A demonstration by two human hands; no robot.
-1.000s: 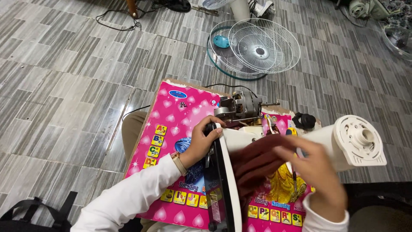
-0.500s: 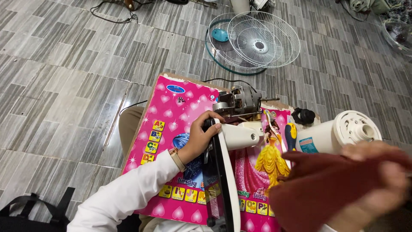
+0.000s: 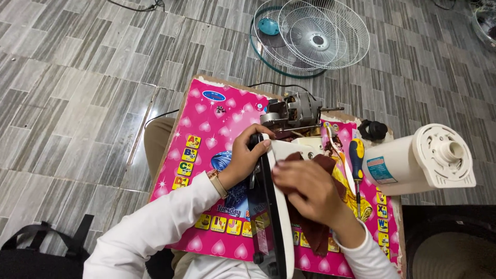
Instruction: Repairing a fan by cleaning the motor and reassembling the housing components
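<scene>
Right hand has come back down from up near the camera and now presses the brown rag flat against the white fan housing, fingers spread and laid on the cloth, not pinching it. Left hand hasn't moved: fingers curled and clamped over the top end of the housing's black-and-white edge. Housing stands on edge across my lap, running from the motor down toward me, on the pink printed board.

Bare fan motor with its shaft sits at the far end of the housing, touching it, black cable trailing off behind. Screwdriver with yellow-and-blue handle lies on the board just right of the rag, tip toward me. Small black part near the board's right corner. White cylindrical base piece lies on its side just beyond the screwdriver, overhanging the board's right edge. Wire fan grilles on the tiled floor, well apart. Black bag at lower left.
</scene>
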